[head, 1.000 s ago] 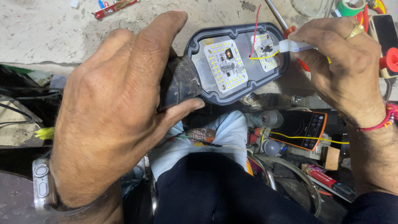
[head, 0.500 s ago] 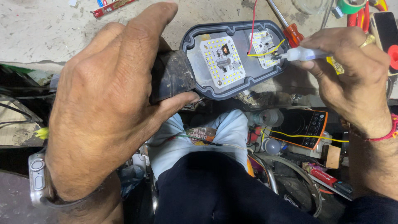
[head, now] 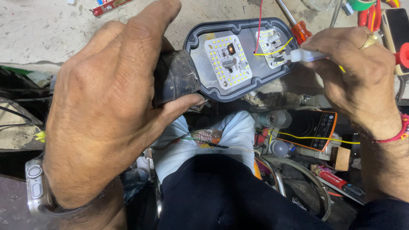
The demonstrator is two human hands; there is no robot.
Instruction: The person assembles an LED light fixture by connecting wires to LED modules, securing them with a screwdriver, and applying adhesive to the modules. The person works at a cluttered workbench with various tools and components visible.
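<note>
head view — left hand point(head: 106, 106) fingers clamp the lamp housing point(head: 238, 59) neck, right hand point(head: 362, 72) fingers pinch a white tube point(head: 309, 55).

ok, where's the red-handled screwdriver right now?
In the head view, the red-handled screwdriver lies on the bench at upper right, just beyond the lamp housing, close above the right hand holding the white tube.
</note>
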